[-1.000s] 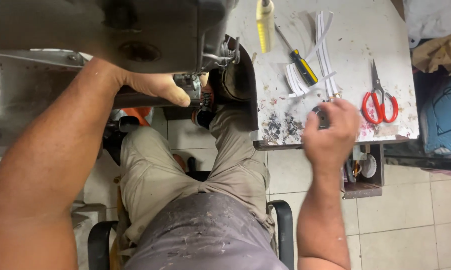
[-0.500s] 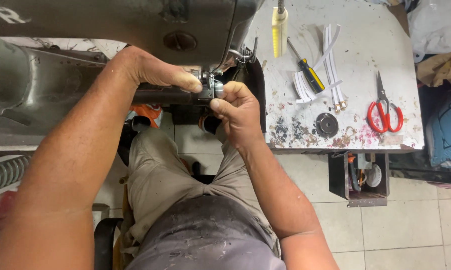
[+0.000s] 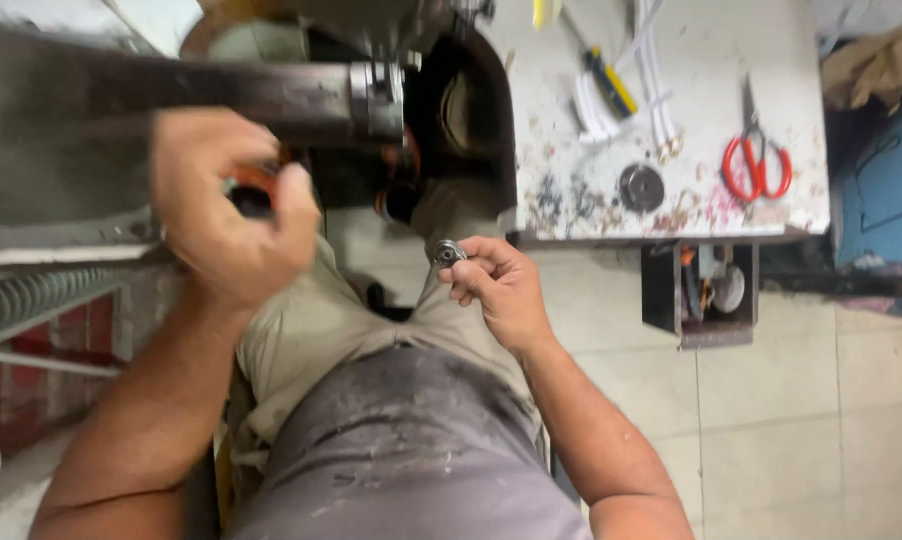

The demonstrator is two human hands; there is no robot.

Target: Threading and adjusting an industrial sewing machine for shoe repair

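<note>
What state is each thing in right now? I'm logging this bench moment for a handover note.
Right hand: pinching a small round metal part.
Left hand: raised, blurred, fingers curled.
Red-handled scissors: lying on the white table.
Screwdriver: lying flat.
Dark round disc: resting near the table edge.

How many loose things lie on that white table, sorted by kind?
Scissors, red-handled: 1
Screwdriver, yellow and black: 1
Round dark disc: 1
Bundle of white cords: 1
Total: 4
</note>
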